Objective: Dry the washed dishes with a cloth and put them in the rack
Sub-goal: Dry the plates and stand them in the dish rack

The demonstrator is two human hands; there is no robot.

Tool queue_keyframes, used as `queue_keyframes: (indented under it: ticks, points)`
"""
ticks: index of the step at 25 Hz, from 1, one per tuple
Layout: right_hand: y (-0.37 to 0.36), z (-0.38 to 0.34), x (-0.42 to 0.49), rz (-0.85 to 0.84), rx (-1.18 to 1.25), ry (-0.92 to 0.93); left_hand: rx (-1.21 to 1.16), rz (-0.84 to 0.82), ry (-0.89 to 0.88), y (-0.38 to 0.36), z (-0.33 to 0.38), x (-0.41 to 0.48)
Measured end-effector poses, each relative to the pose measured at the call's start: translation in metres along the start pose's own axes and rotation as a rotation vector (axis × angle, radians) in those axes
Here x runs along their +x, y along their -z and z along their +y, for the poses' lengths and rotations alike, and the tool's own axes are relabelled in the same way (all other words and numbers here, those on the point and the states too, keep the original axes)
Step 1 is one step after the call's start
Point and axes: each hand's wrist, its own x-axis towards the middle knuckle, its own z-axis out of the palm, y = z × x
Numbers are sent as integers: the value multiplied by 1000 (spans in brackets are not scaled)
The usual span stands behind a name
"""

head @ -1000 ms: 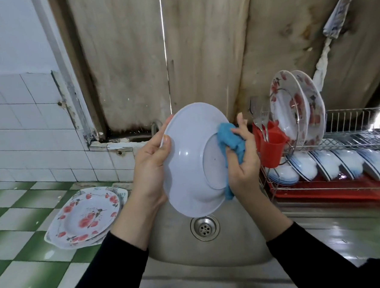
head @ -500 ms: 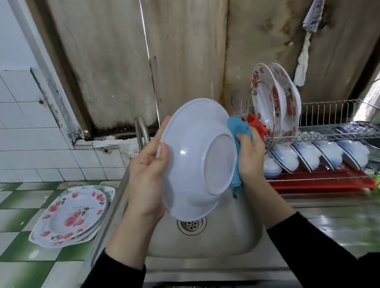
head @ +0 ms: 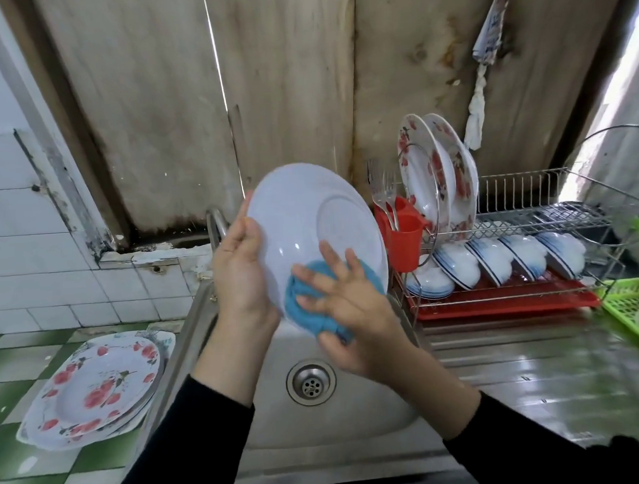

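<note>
— Over the sink (head: pixel 358 407), what is held up?
— A white plate (head: pixel 301 220), tilted, its underside toward the camera. The left hand (head: pixel 241 269) grips its left rim, with the thumb on the underside and the other fingers hidden behind.
— And the right hand (head: pixel 352 314)?
— Its fingers (head: pixel 328 258) are spread and straight, pressing a blue cloth (head: pixel 295 299) against the lower part of the plate's underside.
— What does the rack (head: pixel 513 192) hold?
— It stands on the right, just beside the sink. Two floral plates (head: pixel 429 167) stand on edge at the left end of its upper tier. Below them a row of white bowls (head: pixel 498 257) with blue rims leans on edge above a red tray (head: pixel 501 301). A red cup (head: pixel 407 236) hangs at the rack's left end with forks (head: pixel 382 185) upright in it, tines up.
— Any other container?
— A green basket (head: pixel 628 305) at the right edge, near the rack, has something white in it; I cannot tell what. Left of the sink, a floral stack (head: pixel 95 386) of dishes lies flat on the green-and-white tabletop (head: pixel 9 448).
— Any writing?
— A rag (head: pixel 491 18) hanging on the wall above the rack bears bluish print, too blurred to read.
</note>
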Motion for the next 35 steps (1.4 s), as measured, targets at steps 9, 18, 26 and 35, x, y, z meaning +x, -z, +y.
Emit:
queue_keyframes:
  ticks: [9, 18, 26, 35]
  points:
    - [62, 24, -2, 430, 174, -993, 257, 65, 59, -40, 13, 30]
    - [102, -9, 43, 98, 49, -844, 442, -193, 416, -121, -11, 14]
    - [136, -15, 22, -104, -175, -851, 614, -544, 884, -164, -23, 25]
    - [196, -15, -3, 7, -250, -943, 1452, -687, -463, -195, -55, 42]
